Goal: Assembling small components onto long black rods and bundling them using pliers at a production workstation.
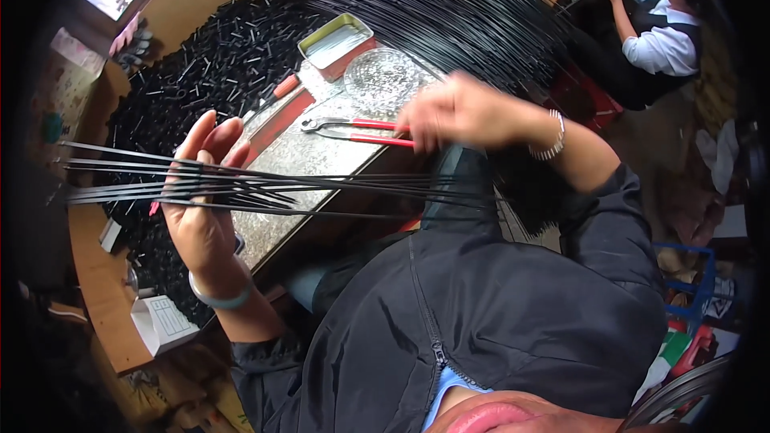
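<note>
My left hand is raised palm-up with its fingers spread. Several thin black rods lie across the palm, fanning out to the left and gathered to the right. My right hand is closed around the red handles of a pair of pliers, whose metal jaws point left over a speckled stone slab. A silver bracelet sits on my right wrist and a pale bangle on my left.
A heap of short black pieces covers the wooden bench. Long black rods fan out at the top. A metal tray, a clear glass dish and a red-handled tool lie nearby. Another person sits top right.
</note>
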